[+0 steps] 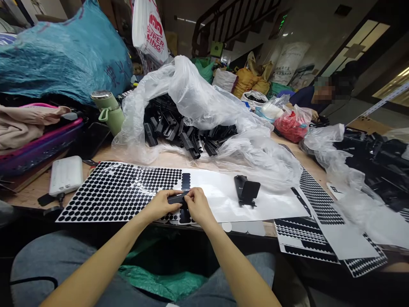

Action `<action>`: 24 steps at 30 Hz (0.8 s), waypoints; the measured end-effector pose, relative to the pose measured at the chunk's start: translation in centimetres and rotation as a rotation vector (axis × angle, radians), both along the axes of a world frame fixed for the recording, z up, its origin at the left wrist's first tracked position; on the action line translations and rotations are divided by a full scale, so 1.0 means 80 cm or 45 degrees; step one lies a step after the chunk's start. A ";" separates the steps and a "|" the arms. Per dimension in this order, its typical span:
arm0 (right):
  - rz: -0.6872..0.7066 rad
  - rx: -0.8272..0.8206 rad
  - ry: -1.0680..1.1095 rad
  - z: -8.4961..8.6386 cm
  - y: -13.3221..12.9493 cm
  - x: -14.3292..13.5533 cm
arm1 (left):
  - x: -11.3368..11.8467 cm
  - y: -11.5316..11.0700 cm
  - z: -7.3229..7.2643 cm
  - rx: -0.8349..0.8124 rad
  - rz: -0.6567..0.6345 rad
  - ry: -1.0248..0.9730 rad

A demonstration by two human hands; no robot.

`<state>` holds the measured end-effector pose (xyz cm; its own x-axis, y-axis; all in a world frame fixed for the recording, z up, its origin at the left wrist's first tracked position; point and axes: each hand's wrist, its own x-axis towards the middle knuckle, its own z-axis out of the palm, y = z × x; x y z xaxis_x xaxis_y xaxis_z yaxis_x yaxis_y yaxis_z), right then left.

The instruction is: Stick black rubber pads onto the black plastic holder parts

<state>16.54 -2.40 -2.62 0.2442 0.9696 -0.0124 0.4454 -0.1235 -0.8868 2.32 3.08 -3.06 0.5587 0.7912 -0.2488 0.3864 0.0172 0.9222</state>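
Note:
My left hand (163, 204) is closed round the left end of a small black ribbed part (176, 199). At its right end, the fingers of my right hand (195, 204) pinch the same part. Both hands are just above a white sheet covered with rows of round black stickers (118, 187). To the right, on the sheet's bare white area, stands a black folding holder (246, 190). Behind the sheet, an open clear plastic bag (204, 100) holds a heap of black parts (169, 123).
Left are a white power bank (65, 175), a green bottle (108, 111) and a purple basket (41, 143). More sticker sheets (332, 213) and a bag of black pieces (377, 157) lie right. A person (306, 98) sits at the back right.

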 end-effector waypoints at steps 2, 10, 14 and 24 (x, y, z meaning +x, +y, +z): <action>0.005 0.038 -0.026 -0.001 -0.001 0.001 | 0.000 0.001 0.001 0.006 -0.012 0.016; -0.211 -0.187 -0.535 0.009 -0.074 0.022 | 0.006 -0.011 0.021 0.085 -0.115 0.025; -0.219 -0.370 -0.721 0.006 -0.097 0.006 | 0.013 -0.020 0.011 0.029 -0.141 0.044; -0.359 -0.377 -0.786 -0.004 -0.101 -0.015 | 0.014 -0.024 0.012 0.041 -0.148 0.080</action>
